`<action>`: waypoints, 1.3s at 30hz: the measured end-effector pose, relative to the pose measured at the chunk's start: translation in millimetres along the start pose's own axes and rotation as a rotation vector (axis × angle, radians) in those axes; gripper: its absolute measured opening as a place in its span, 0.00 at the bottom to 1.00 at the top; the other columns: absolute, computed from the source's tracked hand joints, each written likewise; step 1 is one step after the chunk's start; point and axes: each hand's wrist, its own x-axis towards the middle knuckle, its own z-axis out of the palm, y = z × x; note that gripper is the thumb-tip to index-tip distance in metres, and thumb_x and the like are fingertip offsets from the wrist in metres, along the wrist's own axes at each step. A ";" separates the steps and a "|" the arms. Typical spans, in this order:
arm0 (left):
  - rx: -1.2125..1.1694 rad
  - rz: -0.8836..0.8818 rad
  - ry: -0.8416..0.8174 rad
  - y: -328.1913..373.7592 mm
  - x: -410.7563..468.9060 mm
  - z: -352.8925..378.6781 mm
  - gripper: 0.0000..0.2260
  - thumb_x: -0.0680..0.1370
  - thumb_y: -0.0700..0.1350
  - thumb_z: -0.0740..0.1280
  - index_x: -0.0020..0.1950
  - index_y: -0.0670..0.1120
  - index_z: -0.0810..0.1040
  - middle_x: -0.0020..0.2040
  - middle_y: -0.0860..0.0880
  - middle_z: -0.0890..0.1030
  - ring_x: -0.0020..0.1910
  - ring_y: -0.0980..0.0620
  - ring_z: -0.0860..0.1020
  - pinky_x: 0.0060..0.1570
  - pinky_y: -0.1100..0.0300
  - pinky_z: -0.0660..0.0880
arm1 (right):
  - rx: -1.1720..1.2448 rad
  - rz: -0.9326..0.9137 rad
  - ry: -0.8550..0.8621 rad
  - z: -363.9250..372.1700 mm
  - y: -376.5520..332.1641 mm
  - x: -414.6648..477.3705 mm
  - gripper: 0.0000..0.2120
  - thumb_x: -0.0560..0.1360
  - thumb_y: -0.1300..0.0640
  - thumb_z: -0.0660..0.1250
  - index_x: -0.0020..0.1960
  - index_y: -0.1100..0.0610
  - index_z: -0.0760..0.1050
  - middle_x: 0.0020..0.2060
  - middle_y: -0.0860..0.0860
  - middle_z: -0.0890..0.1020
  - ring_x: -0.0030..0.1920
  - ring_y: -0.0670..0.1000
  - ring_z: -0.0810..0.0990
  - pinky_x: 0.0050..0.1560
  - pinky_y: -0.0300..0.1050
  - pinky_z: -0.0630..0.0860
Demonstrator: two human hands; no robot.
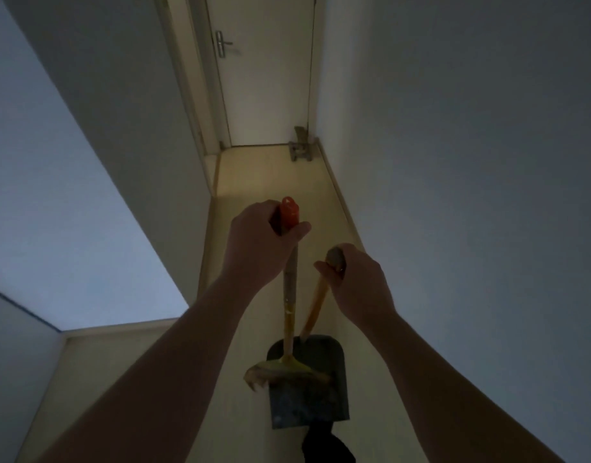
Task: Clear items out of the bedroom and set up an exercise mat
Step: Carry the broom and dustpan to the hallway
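Broom (290, 295) hangs below your left hand (257, 242), which is wrapped round its orange top. Dustpan (307, 406) hangs below your right hand (357, 279), fingers curled round its handle. Risk: bristles overlap the pan and may snag, or a swing could strike the wall (454, 162) right of your grip.

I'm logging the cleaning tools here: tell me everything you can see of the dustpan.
The dustpan is a dark, dull scoop with rounded upper corners on a long yellowish handle. The right hand grips the handle's dark top end. The pan sits low, near the pale floor, and the broom's bristles lie across its face.
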 end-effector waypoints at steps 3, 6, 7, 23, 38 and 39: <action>-0.005 -0.035 0.032 -11.9 65.2 17.2 0.14 0.70 0.60 0.75 0.49 0.55 0.77 0.39 0.60 0.78 0.40 0.63 0.76 0.41 0.69 0.70 | 0.021 -0.043 -0.034 12.3 12.9 72.4 0.10 0.78 0.42 0.66 0.45 0.46 0.69 0.37 0.42 0.76 0.38 0.41 0.76 0.44 0.37 0.76; -0.054 -0.118 0.053 -22.8 128.9 28.0 0.18 0.69 0.59 0.77 0.53 0.54 0.75 0.44 0.59 0.79 0.43 0.61 0.78 0.44 0.66 0.73 | 0.038 -0.069 -0.082 16.9 23.0 144.5 0.10 0.78 0.42 0.66 0.45 0.47 0.70 0.38 0.42 0.76 0.39 0.41 0.77 0.44 0.38 0.78; -0.055 -0.122 0.063 -26.2 142.6 29.1 0.19 0.69 0.58 0.77 0.54 0.54 0.75 0.45 0.58 0.79 0.45 0.59 0.78 0.45 0.66 0.74 | 0.036 -0.078 -0.091 18.0 24.2 160.7 0.10 0.78 0.42 0.66 0.46 0.47 0.70 0.38 0.42 0.77 0.39 0.41 0.77 0.44 0.39 0.78; -0.118 -0.102 0.044 -171.4 475.2 88.8 0.16 0.72 0.59 0.74 0.53 0.54 0.76 0.46 0.58 0.80 0.48 0.58 0.79 0.48 0.69 0.73 | 0.002 0.012 -0.119 125.4 34.1 509.3 0.11 0.78 0.46 0.68 0.43 0.47 0.68 0.35 0.45 0.76 0.36 0.44 0.78 0.42 0.43 0.80; -0.086 0.061 0.053 -235.7 792.1 142.7 0.16 0.76 0.54 0.71 0.60 0.48 0.78 0.49 0.56 0.80 0.47 0.62 0.77 0.48 0.74 0.69 | 0.252 0.143 0.013 198.9 48.3 812.5 0.10 0.75 0.49 0.72 0.52 0.51 0.73 0.42 0.45 0.79 0.43 0.46 0.81 0.51 0.46 0.82; -0.086 0.054 0.046 -240.6 815.9 150.2 0.16 0.76 0.54 0.71 0.60 0.48 0.78 0.50 0.55 0.81 0.48 0.60 0.78 0.49 0.73 0.70 | 0.267 0.148 0.009 204.7 53.4 836.9 0.11 0.75 0.49 0.72 0.52 0.51 0.74 0.42 0.45 0.79 0.43 0.46 0.81 0.51 0.47 0.82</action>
